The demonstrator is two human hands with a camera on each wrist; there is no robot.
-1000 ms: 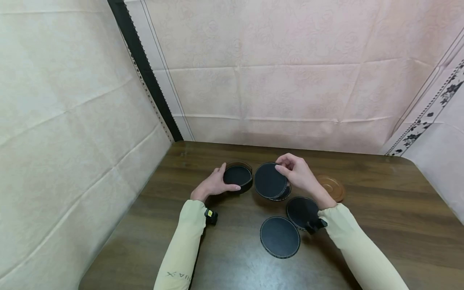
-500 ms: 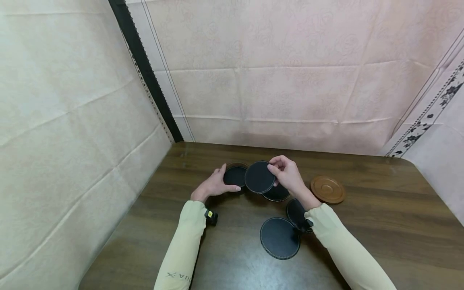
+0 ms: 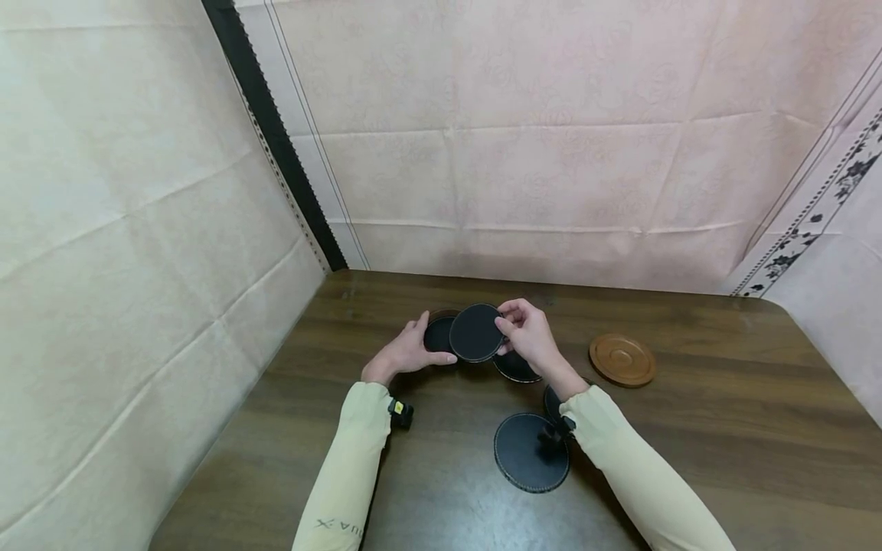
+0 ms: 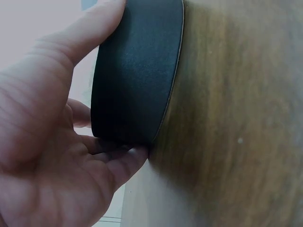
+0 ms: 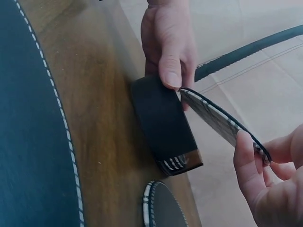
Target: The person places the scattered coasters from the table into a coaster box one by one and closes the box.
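My left hand (image 3: pixel 405 352) grips a round black coaster holder (image 4: pixel 137 71) that stands on the table, thumb on one side and fingers round the other. In the right wrist view the holder's side has an opening, where stitched edges show inside. Between the thumb and fingers of my right hand (image 3: pixel 532 338) is a round black coaster (image 3: pixel 475 334) with white edge stitching. It is tilted, its far edge near the holder's rim and my left thumb. Beneath that hand another black coaster (image 3: pixel 517 368) lies on the table.
Nearer the front lie a black coaster (image 3: pixel 527 467) and another coaster (image 3: pixel 552 405), partly hidden by the right wrist. A brown round disc with ring grooves (image 3: pixel 622 360) lies to the right. Pale cloth (image 3: pixel 551 153) hangs behind the wooden table (image 3: pixel 723 428).
My right hand has moved left with the coaster, from over the other coaster to the holder's right edge. The brown disc has come fully into view. The left hand has stayed in place.
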